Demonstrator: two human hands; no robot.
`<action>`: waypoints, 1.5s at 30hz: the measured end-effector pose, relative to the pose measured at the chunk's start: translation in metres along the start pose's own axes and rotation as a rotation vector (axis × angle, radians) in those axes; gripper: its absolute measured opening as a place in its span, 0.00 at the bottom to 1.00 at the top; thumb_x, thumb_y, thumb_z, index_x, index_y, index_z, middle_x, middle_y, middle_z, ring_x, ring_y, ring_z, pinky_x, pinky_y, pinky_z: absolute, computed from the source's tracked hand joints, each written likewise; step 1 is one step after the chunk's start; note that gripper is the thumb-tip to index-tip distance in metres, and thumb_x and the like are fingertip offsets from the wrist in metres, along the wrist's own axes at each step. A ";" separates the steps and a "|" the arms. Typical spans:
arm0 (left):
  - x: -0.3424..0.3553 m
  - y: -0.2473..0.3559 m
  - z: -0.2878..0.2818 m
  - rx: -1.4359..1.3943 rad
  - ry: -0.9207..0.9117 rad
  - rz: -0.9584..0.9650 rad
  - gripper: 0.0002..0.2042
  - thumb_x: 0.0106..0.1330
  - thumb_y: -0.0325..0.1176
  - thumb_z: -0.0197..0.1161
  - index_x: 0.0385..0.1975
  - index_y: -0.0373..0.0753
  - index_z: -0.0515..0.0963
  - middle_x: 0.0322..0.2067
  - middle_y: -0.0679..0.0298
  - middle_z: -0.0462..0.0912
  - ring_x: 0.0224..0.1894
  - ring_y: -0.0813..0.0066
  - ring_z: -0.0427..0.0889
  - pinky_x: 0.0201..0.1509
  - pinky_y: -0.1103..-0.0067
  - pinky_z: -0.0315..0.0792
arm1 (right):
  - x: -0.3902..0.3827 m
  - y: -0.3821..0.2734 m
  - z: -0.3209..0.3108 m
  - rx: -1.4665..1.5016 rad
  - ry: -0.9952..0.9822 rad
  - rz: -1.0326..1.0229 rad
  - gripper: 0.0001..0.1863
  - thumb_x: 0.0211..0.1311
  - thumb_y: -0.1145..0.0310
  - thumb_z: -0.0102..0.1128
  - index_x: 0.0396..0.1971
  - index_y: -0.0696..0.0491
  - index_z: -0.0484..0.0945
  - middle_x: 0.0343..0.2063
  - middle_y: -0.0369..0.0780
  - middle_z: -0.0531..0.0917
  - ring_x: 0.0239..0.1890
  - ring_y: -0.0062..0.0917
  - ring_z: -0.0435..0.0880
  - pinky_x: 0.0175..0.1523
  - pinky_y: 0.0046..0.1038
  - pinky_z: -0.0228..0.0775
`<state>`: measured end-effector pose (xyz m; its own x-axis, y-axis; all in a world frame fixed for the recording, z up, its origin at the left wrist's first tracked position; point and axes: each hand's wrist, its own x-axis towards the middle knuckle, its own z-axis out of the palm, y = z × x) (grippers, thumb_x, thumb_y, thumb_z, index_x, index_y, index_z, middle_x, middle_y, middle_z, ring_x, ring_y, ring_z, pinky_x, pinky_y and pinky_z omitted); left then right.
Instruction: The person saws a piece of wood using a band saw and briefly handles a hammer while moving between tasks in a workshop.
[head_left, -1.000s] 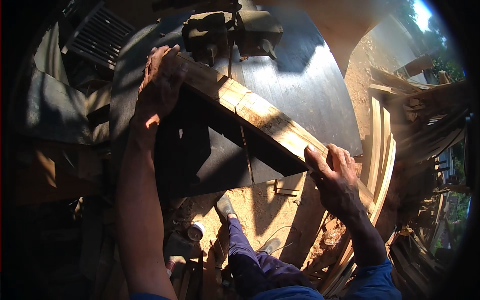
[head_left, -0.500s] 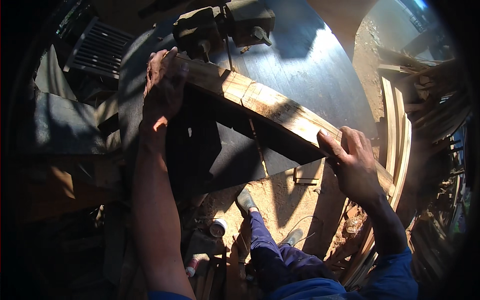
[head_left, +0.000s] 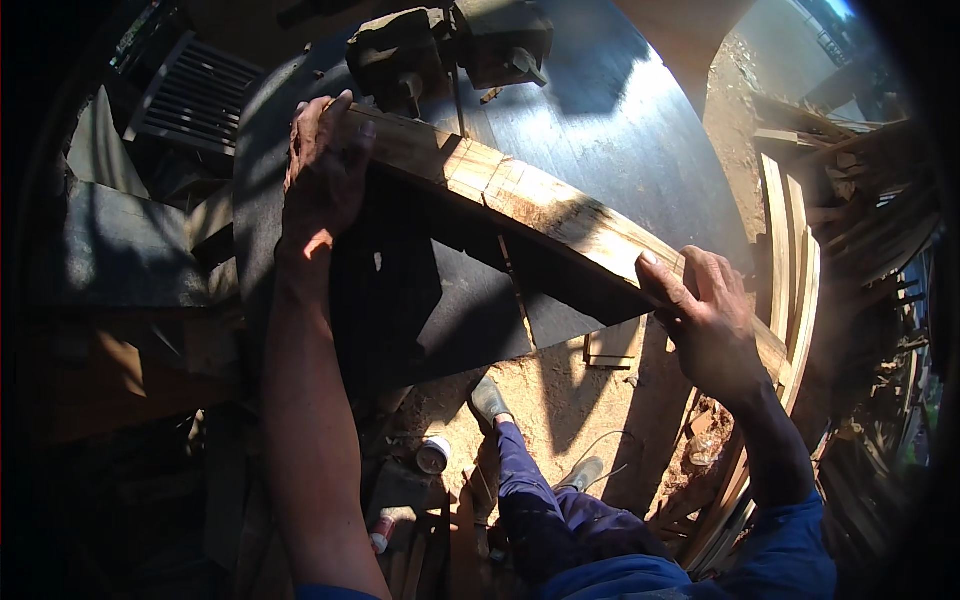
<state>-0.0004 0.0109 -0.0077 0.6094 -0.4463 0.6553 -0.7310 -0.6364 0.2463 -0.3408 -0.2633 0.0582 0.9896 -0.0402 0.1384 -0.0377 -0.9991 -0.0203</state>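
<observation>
A long, pale wooden beam point(head_left: 560, 205) lies aslant over a dark metal machine table point(head_left: 640, 130), running from upper left to lower right. My left hand point(head_left: 328, 170) is closed over its far left end, with the fingertips on the upper edge. Toward the other end, my right hand point(head_left: 705, 310) grips the beam with the thumb on top; the wood extends beyond that hand. A dark line crosses the beam's face near its middle. Just behind the beam stand two blocky guides point(head_left: 400, 65) with bolts, and a thin upright strip shows between them. A narrow slot point(head_left: 515, 290) cuts through the table's near part.
Long wooden strips point(head_left: 795, 260) are stacked at the right, with more scrap timber beyond. A slatted grey panel point(head_left: 195, 95) stands at the upper left. Below the table, a small round can point(head_left: 434, 455) and wood offcuts lie near my feet on sandy ground.
</observation>
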 end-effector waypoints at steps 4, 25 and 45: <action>0.001 -0.002 0.000 -0.002 -0.033 -0.026 0.24 0.72 0.46 0.58 0.63 0.41 0.72 0.63 0.50 0.69 0.69 0.48 0.65 0.71 0.61 0.63 | 0.000 0.003 -0.001 0.010 -0.023 0.030 0.34 0.58 0.73 0.63 0.66 0.34 0.71 0.53 0.50 0.74 0.55 0.45 0.75 0.57 0.45 0.69; 0.000 0.005 0.002 0.073 -0.026 -0.014 0.23 0.71 0.47 0.59 0.60 0.40 0.73 0.59 0.50 0.70 0.66 0.48 0.66 0.69 0.59 0.64 | 0.004 0.019 0.002 0.053 -0.018 0.002 0.33 0.59 0.71 0.66 0.66 0.34 0.72 0.53 0.48 0.74 0.55 0.43 0.75 0.58 0.44 0.68; 0.000 0.000 -0.006 0.102 -0.007 -0.007 0.21 0.69 0.45 0.61 0.57 0.40 0.74 0.55 0.53 0.72 0.63 0.51 0.68 0.66 0.60 0.67 | 0.007 0.022 0.004 0.054 0.001 -0.033 0.34 0.60 0.71 0.64 0.67 0.34 0.71 0.54 0.49 0.74 0.56 0.44 0.74 0.58 0.46 0.67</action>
<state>-0.0024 0.0144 -0.0036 0.6171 -0.4455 0.6487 -0.6916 -0.7003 0.1770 -0.3336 -0.2853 0.0547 0.9901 -0.0069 0.1405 0.0029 -0.9976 -0.0692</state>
